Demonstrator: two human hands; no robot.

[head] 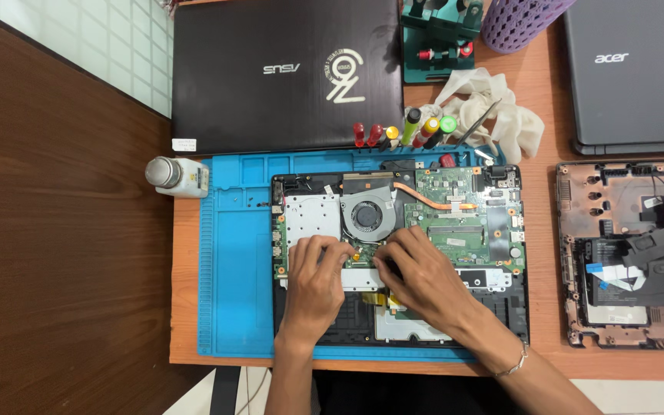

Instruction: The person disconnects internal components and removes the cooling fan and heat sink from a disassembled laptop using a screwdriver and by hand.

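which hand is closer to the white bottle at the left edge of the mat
Left. The left hand rests on the opened laptop right of the white bottle; the right hand lies farther right.

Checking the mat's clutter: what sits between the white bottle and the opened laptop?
Head view: only bare blue repair mat lies between the white bottle and the opened laptop.

We are looking down at an orange-brown bench crowded with repair gear.
A blue work mat is lying on it, with a white bottle, two closed laptops, a purple basket, white gloves and an opened laptop shell sitting around it.
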